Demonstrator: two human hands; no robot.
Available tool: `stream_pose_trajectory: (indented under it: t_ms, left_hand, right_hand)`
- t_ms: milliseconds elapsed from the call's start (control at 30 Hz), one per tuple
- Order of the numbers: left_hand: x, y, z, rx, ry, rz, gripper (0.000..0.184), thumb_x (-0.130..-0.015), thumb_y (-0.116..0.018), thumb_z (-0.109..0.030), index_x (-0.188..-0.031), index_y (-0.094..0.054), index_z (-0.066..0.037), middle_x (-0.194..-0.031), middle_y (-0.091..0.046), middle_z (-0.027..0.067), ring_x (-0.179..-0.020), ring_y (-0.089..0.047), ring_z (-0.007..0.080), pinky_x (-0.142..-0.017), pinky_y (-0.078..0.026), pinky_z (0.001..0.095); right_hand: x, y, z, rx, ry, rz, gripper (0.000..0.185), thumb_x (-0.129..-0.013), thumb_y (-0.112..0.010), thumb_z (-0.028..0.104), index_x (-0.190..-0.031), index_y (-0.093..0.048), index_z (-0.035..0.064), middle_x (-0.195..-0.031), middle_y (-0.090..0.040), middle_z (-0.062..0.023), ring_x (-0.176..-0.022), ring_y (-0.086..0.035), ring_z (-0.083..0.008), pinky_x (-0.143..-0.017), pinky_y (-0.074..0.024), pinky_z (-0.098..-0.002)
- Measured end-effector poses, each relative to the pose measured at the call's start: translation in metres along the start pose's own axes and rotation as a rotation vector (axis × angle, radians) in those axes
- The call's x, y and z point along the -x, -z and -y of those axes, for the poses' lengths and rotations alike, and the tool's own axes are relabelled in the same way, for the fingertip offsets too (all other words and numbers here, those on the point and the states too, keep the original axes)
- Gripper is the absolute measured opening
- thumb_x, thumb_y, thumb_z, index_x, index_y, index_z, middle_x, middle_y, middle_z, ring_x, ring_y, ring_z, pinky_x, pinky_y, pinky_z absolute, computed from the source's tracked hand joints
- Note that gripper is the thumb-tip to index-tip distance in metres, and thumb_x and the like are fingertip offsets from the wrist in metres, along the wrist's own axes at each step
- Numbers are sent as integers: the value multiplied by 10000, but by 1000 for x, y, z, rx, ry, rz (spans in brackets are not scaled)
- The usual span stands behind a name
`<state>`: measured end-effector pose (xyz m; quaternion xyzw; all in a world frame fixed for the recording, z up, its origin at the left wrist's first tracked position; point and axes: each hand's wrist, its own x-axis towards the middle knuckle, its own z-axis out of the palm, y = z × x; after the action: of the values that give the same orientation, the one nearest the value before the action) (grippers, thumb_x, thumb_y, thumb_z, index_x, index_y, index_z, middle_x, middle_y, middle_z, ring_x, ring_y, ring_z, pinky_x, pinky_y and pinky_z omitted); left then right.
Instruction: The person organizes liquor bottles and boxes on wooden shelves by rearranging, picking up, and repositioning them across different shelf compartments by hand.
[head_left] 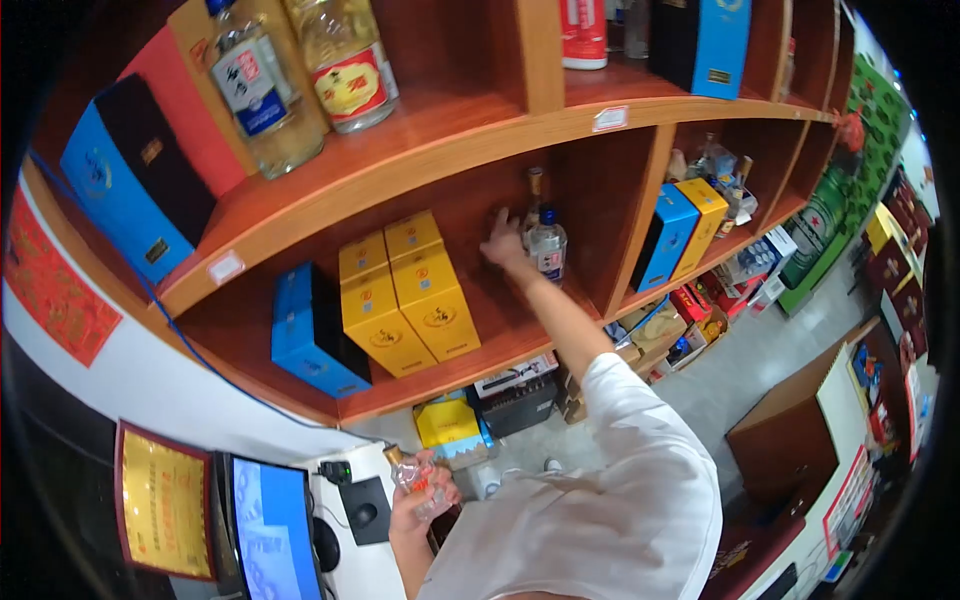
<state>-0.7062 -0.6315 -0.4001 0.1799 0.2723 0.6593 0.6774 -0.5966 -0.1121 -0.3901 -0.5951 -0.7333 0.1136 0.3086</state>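
Below the shelves, my left hand point(425, 492) is wrapped round a clear glass bottle point(411, 476) with a gold cap and red marking. My right hand point(505, 240) reaches into the middle shelf compartment, its fingers apart and nothing in them. Just right of it stand a clear bottle with a blue cap and a blue and white label point(548, 246) and a gold-topped bottle point(535, 190) farther back. Whether the fingers touch the gold-topped bottle I cannot tell. Several yellow boxes point(405, 295) stand left of my right hand, beside a blue and black box point(305, 335).
The upper shelf board point(400, 150) holds large bottles point(262, 95) and boxes. A wooden divider point(640, 220) rises right of my right arm. Lower left are a monitor point(270, 530) and a framed gold plaque point(165, 500). Boxes lie on the floor under the shelf.
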Motion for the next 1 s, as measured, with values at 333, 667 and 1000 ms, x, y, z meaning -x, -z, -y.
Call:
stream_pose_trajectory:
  t_ms: [333, 667, 1000]
  left_hand:
    - [14, 15, 5, 33, 98, 19, 635, -817, -724, -61, -1414, -511, -111, -963, -575, 150, -808, -609, 351, -712, -474, 508]
    - [-19, 70, 21, 53, 456, 111, 546, -898, -737, -97, -1379, -488, -164, -996, -563, 56, -749, -548, 185, -666, -459, 351]
    - [-137, -71, 98, -95, 659, 300, 692, -780, -750, -23, -1421, -499, -86, -1004, -594, 156, -860, -606, 333, -759, -490, 501]
  right_hand:
    - [28, -36, -6, -376, -52, 116, 670, -855, -775, 186, -1359, -378, -7, -1220, -599, -362, -1135, -594, -537, -958, -515, -566]
    - [173, 95, -37, -709, 209, -27, 512, -921, -770, 219, -1301, -501, 5, -1123, -687, -233, -1081, -677, -408, -902, -537, -443]
    - [361, 191, -240, -1398, -395, 211, 429, -883, -809, 7, -1262, -616, 68, -1184, -663, 15, -1111, -627, -112, -963, -551, -337]
